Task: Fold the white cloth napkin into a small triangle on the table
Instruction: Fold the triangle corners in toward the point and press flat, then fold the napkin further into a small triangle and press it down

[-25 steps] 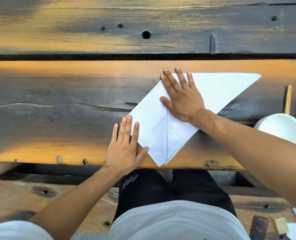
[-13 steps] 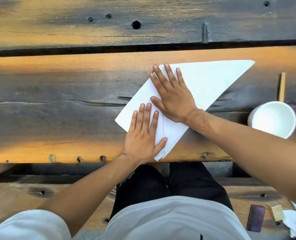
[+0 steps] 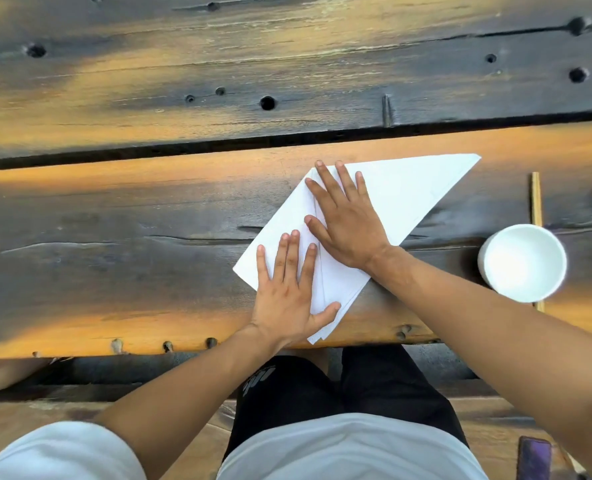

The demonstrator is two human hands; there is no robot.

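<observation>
The white cloth napkin (image 3: 408, 192) lies folded on the dark wooden table (image 3: 114, 237), its left flap turned over toward the middle and one long point reaching up to the right. My left hand (image 3: 287, 292) presses flat on the folded left flap near the napkin's lower tip, fingers straight. My right hand (image 3: 346, 220) lies flat across the middle fold, fingers spread and pointing away from me. The lower tip of the napkin reaches the table's near edge.
A white bowl (image 3: 523, 263) stands to the right of the napkin, with a wooden chopstick (image 3: 536, 202) lying beside and partly under it. A gap between planks (image 3: 183, 150) runs across the table. A dark phone (image 3: 535, 459) lies on the bench at lower right.
My left hand has slid from the table beside the napkin onto its folded left flap and now presses it. My right hand has stayed on the middle fold.
</observation>
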